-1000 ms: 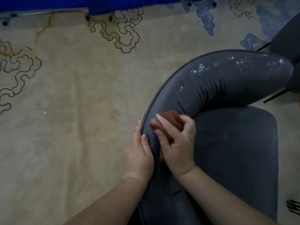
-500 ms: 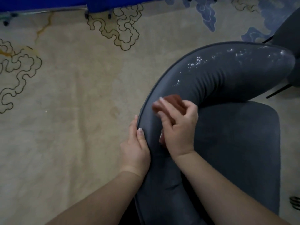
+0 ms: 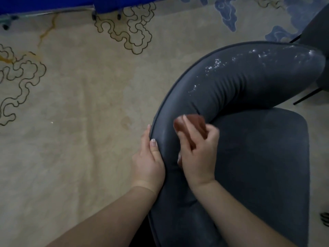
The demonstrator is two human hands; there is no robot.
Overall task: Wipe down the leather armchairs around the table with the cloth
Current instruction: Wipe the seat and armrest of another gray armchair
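Two hands on one dark armchair [image 3: 240, 82]. Left hand [image 3: 148, 163] lies against the curved backrest's outer edge, fingers straight, thumb on the piping. Right hand [image 3: 197, 154] grips a reddish-brown cloth [image 3: 191, 122], pressing it to the backrest's inner face, just above the seat. Patterned beige carpet [image 3: 80, 104] beneath.

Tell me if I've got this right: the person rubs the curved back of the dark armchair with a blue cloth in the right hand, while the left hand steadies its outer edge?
Nearly. The cloth is reddish-brown, not blue, as the head view shows. The rest holds: the right hand holds it against the curved back of the dark armchair, and the left hand rests on the outer edge.
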